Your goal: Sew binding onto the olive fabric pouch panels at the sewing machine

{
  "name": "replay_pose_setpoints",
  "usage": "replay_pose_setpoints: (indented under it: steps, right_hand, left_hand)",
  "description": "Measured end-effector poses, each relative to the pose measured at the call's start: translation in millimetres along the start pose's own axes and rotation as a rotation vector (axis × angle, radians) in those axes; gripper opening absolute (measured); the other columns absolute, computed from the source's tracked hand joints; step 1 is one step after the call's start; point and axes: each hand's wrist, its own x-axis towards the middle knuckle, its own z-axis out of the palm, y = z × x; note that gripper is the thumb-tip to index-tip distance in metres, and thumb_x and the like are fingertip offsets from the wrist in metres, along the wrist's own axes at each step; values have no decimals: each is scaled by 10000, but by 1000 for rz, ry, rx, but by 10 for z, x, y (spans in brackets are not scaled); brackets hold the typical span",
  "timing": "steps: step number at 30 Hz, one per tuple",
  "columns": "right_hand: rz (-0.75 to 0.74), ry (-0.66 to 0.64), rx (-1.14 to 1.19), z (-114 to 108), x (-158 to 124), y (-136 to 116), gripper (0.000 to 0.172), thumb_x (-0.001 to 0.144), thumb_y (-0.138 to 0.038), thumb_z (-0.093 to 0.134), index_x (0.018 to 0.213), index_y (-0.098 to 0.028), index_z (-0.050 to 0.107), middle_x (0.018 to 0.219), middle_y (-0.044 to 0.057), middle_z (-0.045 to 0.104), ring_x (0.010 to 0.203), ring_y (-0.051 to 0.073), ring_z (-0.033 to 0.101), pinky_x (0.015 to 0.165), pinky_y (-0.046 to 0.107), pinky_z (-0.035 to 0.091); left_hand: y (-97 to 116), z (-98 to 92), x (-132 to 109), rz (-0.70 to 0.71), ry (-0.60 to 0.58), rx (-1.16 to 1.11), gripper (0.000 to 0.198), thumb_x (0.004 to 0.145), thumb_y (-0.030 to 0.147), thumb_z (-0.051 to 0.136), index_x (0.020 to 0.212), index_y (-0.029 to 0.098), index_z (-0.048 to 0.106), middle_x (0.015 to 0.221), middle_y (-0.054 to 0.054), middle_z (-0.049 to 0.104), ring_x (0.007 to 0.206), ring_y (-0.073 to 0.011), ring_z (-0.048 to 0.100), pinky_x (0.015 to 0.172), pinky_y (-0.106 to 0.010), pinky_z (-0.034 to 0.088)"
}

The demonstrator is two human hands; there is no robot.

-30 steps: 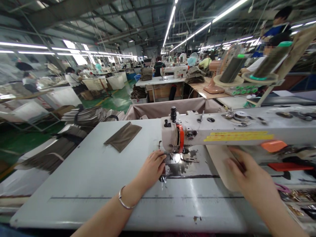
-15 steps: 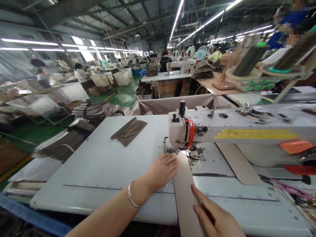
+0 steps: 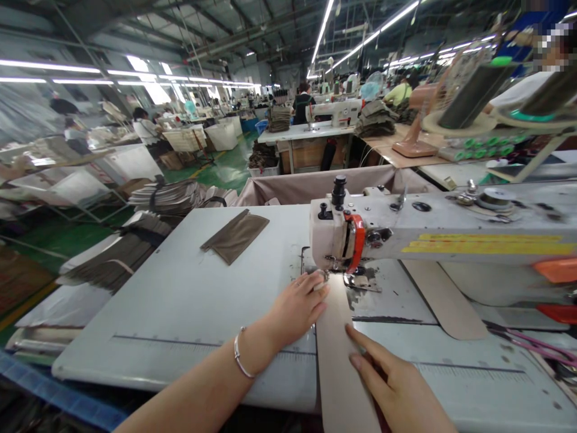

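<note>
A long beige strip (image 3: pixel 339 355) runs from the table's front edge up to the presser foot of the sewing machine (image 3: pixel 356 231). My left hand (image 3: pixel 300 304) lies with its fingers flat on the strip's upper left edge, close to the needle area. Lower down, my right hand (image 3: pixel 387 373) holds the strip's right edge, with a thumb and forefinger showing; its other fingers are mostly hidden. On the table's left half rests a brown fabric piece (image 3: pixel 237 236). Another beige strip (image 3: pixel 444 300) with a rounded end lies under the machine arm.
The pale table (image 3: pixel 180 300) carries a printed ruler line near its front. Pink-handled scissors (image 3: pixel 541 343) lie at right. Bundled fabric stacks (image 3: pixel 108 261) stand on the left. Behind the table is a cloth-lined bin (image 3: pixel 297 186); thread cones (image 3: pixel 475 93) rise at back right.
My right hand and the strip have shifted slightly up toward the needle. My left hand stays at nearly the same spot. The view has turned a little to the left.
</note>
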Motion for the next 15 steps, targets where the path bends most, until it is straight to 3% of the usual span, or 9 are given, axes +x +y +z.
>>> replay_pose_setpoints:
  steps: [8, 12, 15]
  right_hand:
    - [25, -41, -20, 7, 10, 35, 520, 925, -466, 423, 1384, -237, 509, 1203, 24, 659, 1093, 218, 638, 922, 335, 523]
    - [-4, -32, -55, 23, 7, 44, 502, 937, -447, 409, 1383, -240, 511, 1163, 12, 680, 1043, 211, 663, 862, 309, 555]
    - [-120, 16, -164, 20, 29, 88, 450, 953, -401, 394, 1353, -259, 543, 1098, 11, 708, 965, 214, 692, 779, 296, 581]
  left_hand:
    - [-19, 25, 0, -9, 10, 1, 347, 952, 243, 505, 1293, 177, 517, 1352, -115, 507, 1325, -261, 440, 1145, -449, 368]
    - [-2, 35, -7, -6, 7, -6, 355, 955, 244, 499, 1303, 178, 513, 1356, -111, 510, 1334, -258, 434, 1151, -454, 355]
    - [28, 33, -7, -3, 13, -13, 363, 951, 256, 511, 1302, 166, 527, 1358, -114, 515, 1331, -260, 435, 1145, -446, 362]
